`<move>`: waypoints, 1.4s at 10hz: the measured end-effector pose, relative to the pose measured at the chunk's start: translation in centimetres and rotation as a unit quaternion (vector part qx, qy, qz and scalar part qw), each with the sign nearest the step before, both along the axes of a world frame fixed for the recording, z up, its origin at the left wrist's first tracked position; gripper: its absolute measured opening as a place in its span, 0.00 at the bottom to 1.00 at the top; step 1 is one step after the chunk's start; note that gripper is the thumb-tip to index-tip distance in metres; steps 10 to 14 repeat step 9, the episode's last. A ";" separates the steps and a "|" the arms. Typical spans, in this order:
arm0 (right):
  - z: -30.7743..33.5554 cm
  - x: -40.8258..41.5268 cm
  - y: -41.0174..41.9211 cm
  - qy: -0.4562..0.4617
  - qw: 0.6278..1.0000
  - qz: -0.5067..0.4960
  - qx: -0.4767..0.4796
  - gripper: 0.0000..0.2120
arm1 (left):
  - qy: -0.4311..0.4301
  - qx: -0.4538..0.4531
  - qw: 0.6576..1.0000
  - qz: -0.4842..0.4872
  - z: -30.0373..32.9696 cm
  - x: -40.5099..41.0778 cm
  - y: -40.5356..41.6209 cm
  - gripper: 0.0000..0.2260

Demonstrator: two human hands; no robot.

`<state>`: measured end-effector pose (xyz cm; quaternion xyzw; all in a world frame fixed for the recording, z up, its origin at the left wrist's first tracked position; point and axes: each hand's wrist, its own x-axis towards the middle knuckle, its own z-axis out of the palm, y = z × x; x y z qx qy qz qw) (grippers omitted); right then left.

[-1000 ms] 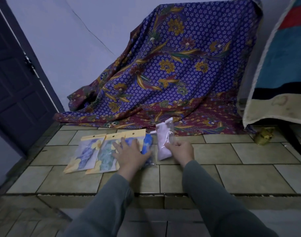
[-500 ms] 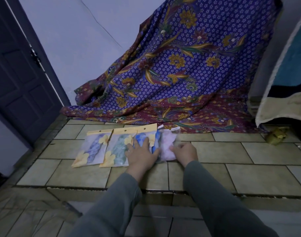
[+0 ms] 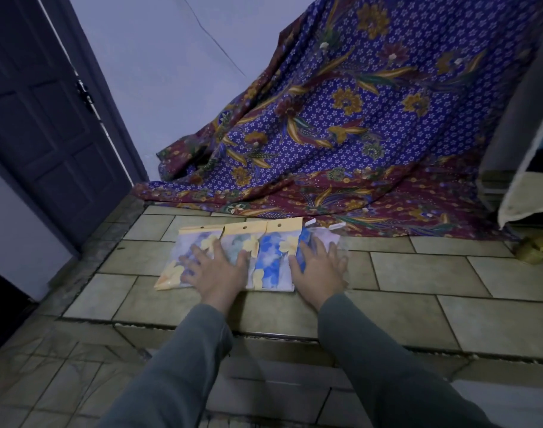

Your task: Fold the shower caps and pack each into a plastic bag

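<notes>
Several packed shower caps in clear plastic bags lie side by side on the raised tiled floor. Three have yellow header cards: a pale blue one (image 3: 183,257) at the left, a greenish one (image 3: 237,245) in the middle and a bright blue one (image 3: 271,264) to its right. A pink-white bag (image 3: 332,242) lies at the right end. My left hand (image 3: 216,270) lies flat with spread fingers on the left and middle bags. My right hand (image 3: 319,270) presses flat on the pink-white bag and the blue edge beside it.
A purple batik cloth (image 3: 356,125) drapes down the wall just behind the bags. A dark door (image 3: 41,118) stands at the left. A small yellowish object (image 3: 533,250) lies at the right, under hanging fabric (image 3: 523,180). A step edge (image 3: 264,332) runs below my wrists.
My right hand laid the pink-white bag down beside the blue one and flattened on it. My left hand shifted left onto the left and middle bags. The camera moved closer.
</notes>
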<state>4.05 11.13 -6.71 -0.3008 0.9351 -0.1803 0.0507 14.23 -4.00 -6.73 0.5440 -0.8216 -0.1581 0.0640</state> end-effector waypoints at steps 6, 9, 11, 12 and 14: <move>-0.9 -3.1 4.3 0.025 0.997 -0.041 0.059 0.27 | -0.043 0.067 0.994 -0.081 0.1 -4.1 3.9 0.31; 2.6 -3.5 6.8 0.099 0.994 0.002 0.053 0.35 | -0.085 0.014 0.989 -0.118 3.2 -2.9 2.9 0.36; 2.6 -3.5 6.8 0.099 0.994 0.002 0.053 0.35 | -0.085 0.014 0.989 -0.118 3.2 -2.9 2.9 0.36; 2.6 -3.5 6.8 0.099 0.994 0.002 0.053 0.35 | -0.085 0.014 0.989 -0.118 3.2 -2.9 2.9 0.36; 2.6 -3.5 6.8 0.099 0.994 0.002 0.053 0.35 | -0.085 0.014 0.989 -0.118 3.2 -2.9 2.9 0.36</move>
